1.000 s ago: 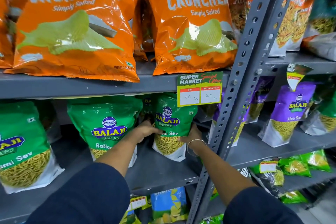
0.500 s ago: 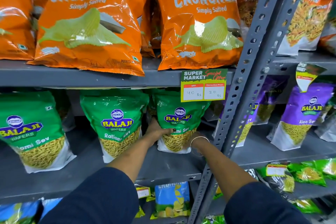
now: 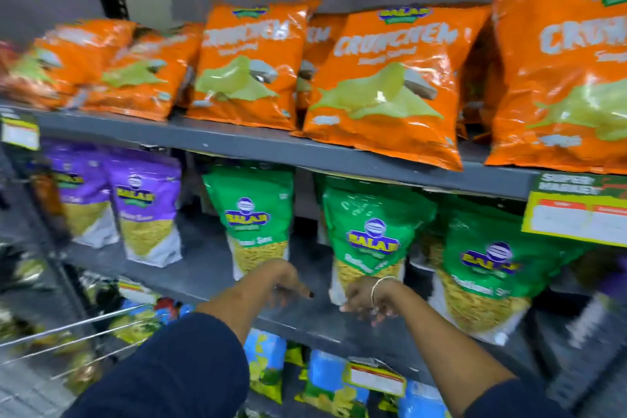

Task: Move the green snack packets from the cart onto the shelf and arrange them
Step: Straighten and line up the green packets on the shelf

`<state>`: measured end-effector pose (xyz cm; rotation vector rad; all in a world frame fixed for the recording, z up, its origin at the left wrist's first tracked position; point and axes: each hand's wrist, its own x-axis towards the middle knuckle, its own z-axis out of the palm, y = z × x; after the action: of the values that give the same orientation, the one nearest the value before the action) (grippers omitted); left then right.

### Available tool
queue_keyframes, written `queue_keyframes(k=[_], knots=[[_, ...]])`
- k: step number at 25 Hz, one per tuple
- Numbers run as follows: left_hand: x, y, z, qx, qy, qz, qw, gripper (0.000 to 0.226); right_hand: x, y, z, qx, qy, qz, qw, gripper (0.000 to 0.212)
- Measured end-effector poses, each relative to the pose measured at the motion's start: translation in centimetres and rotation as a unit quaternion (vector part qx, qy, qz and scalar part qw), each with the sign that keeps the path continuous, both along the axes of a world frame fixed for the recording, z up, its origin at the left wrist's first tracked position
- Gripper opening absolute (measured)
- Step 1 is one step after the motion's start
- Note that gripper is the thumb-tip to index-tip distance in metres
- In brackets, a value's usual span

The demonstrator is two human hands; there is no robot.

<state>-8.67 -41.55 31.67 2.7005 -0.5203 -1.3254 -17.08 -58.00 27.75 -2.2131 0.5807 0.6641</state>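
Grey metal shelf (image 3: 217, 268) crosses the blurred frame's middle, orange chip bags (image 3: 383, 85) above. Three green snack packets (image 3: 369, 241) stand upright at centre and right, long axis vertical, labels facing out. Left hand (image 3: 281, 278) and right hand (image 3: 366, 299) hang below them, fingers loosely apart, empty.

Three green snack packets (image 3: 375, 234) stand upright in a row on the grey middle shelf (image 3: 210, 268), centre to right of frame.
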Motion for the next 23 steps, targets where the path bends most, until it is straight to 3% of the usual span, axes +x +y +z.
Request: queue_keyframes(k=[1,2,3,4,6,8,12,16,18,19,21,23], knots=[[1.4,2.8,0.5,0.019,-0.039,-0.002,0.999,0.045,1.5,1.6,0.1,-0.013,-0.057,0.014,0.998,0.040],[2.9,5.4,0.7,0.002,-0.093,0.010,0.996,0.046,3.2,3.1,0.1,-0.035,-0.093,0.019,0.995,0.056],[4.6,7.8,0.6,-0.049,-0.146,0.033,0.988,0.043,5.0,4.6,0.0,-0.046,-0.124,0.011,0.991,0.076],[6.6,9.4,-0.4,-0.137,-0.143,0.080,0.977,0.039,6.5,5.7,-0.2,-0.038,-0.148,-0.017,0.988,0.090],[9.5,11.5,-2.3,-0.341,-0.031,0.165,0.925,0.029,9.5,8.0,-1.2,0.012,-0.184,-0.090,0.979,0.102],[12.4,11.9,-4.9,-0.444,0.027,0.183,0.877,0.050,12.1,10.1,-2.8,0.073,-0.248,-0.140,0.956,0.097],[16.5,13.5,-7.4,-0.497,0.010,0.152,0.855,0.059,15.3,14.5,-4.0,0.152,-0.342,-0.250,0.893,0.076],[19.8,17.1,-7.7,-0.528,0.002,0.142,0.837,0.067,17.6,19.0,-4.5,0.165,-0.333,-0.266,0.889,0.100],[20.7,18.1,-7.5,-0.531,-0.008,0.146,0.835,0.080,18.0,20.7,-2.0,0.205,-0.383,-0.295,0.851,0.094],[21.1,18.1,-7.5,-0.533,-0.005,0.146,0.834,0.089,18.2,21.0,0.0,0.172,-0.439,-0.332,0.817,0.092],[21.6,17.8,-7.0,-0.529,0.026,0.151,0.834,0.109,18.4,21.1,5.2,-0.062,-0.548,-0.367,0.750,0.083],[21.7,17.5,-6.6,-0.529,0.047,0.155,0.833,0.120,18.3,21.8,10.6,-0.342,-0.489,-0.208,0.775,0.067]])
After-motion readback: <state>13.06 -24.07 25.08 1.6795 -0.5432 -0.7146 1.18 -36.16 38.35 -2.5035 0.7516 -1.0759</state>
